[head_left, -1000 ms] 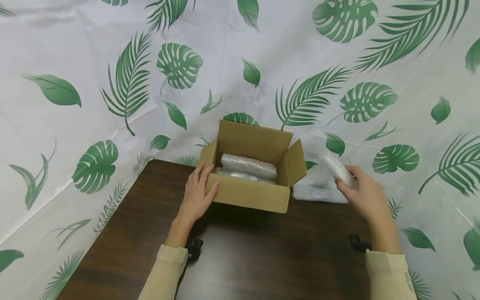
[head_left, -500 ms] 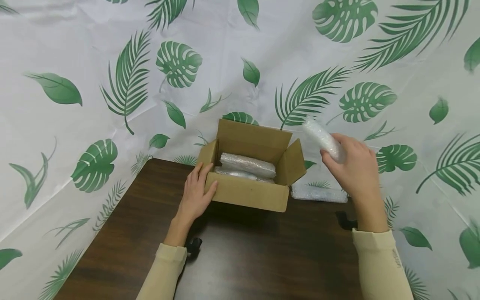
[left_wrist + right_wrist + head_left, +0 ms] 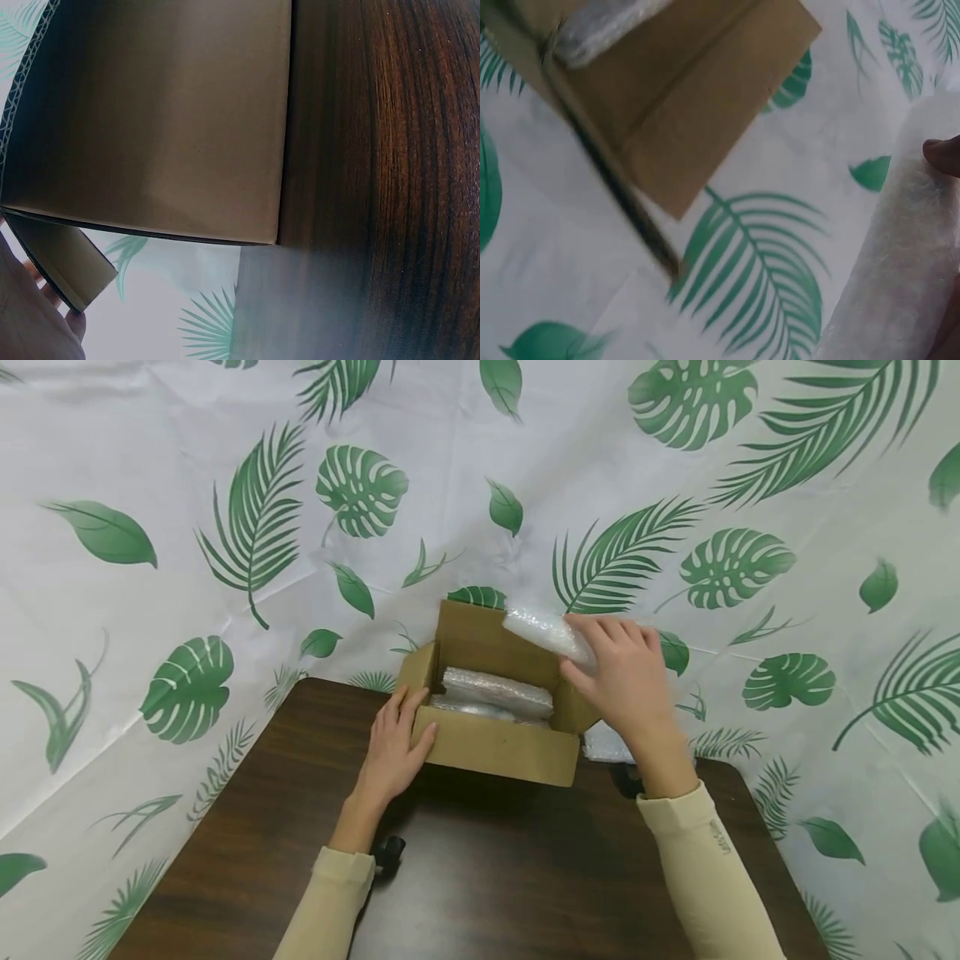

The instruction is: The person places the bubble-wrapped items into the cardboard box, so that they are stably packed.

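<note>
An open cardboard box (image 3: 502, 750) stands on the dark wooden table, with several bubble-wrapped rolls (image 3: 498, 692) lying inside. My left hand (image 3: 392, 752) grips the box's left side flap (image 3: 71, 262), fingers behind it and thumb by the front corner. Above the box's right side, my right hand (image 3: 626, 672) holds another bubble-wrapped roll (image 3: 547, 633) by one end, its free end pointing left over the opening. The same wrapped roll (image 3: 900, 277) fills the right edge of the right wrist view under my thumb. What is inside the wrap is hidden.
Right of the box lies one more bubble-wrapped bundle (image 3: 606, 745), partly behind my right wrist. The brown table (image 3: 510, 877) ends close behind the box, against a white leaf-print cloth (image 3: 450, 485). The box's back flap (image 3: 472, 631) stands upright.
My right hand has carried the bubble-wrapped roll leftward, from beside the box at the right to over its opening. The left hand has stayed on the box.
</note>
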The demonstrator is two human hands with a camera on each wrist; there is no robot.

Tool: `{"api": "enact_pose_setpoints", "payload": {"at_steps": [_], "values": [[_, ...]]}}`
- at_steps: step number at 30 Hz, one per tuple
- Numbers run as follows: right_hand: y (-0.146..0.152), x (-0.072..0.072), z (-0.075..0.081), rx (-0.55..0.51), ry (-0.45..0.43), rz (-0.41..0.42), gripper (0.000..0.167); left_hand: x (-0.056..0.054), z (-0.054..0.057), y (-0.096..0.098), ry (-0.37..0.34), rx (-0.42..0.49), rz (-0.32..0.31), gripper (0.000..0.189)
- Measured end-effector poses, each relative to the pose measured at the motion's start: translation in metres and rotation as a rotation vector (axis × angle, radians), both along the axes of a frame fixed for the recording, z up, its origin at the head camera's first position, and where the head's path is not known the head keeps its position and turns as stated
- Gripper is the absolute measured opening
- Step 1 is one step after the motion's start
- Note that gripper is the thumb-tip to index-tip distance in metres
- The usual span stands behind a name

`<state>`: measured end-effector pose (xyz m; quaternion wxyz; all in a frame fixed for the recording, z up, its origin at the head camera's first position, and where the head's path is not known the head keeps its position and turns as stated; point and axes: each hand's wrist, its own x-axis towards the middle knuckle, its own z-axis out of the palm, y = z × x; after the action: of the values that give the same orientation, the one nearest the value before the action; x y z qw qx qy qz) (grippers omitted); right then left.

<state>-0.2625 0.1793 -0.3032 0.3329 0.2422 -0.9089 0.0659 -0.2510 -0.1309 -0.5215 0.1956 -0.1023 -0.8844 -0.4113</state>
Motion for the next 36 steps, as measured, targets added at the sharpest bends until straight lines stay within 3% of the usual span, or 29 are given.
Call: {"api": "enact_pose_setpoints", "payload": {"at_steps": [4,9,17,29,36], "values": [[-0.023,-0.007,-0.015,0.057,-0.079,0.018,0.054,0.0,-0.001,0.0,0.013,-0.001,0.004,0.062],[-0.041,-0.019,-0.041,0.102,-0.239,0.018,0.053,-0.002,-0.002,0.001,0.016,-0.005,-0.009,0.062],[-0.053,-0.04,-0.08,0.018,-0.511,0.04,0.05,0.0,-0.001,0.001,0.005,-0.009,-0.006,0.062],[-0.056,-0.052,-0.1,-0.115,-0.699,0.084,0.057,0.0,-0.001,0.001,-0.002,-0.001,-0.01,0.061],[-0.055,-0.049,-0.101,-0.134,-0.689,0.108,0.053,0.0,-0.001,0.0,0.002,0.002,-0.004,0.061]]}}
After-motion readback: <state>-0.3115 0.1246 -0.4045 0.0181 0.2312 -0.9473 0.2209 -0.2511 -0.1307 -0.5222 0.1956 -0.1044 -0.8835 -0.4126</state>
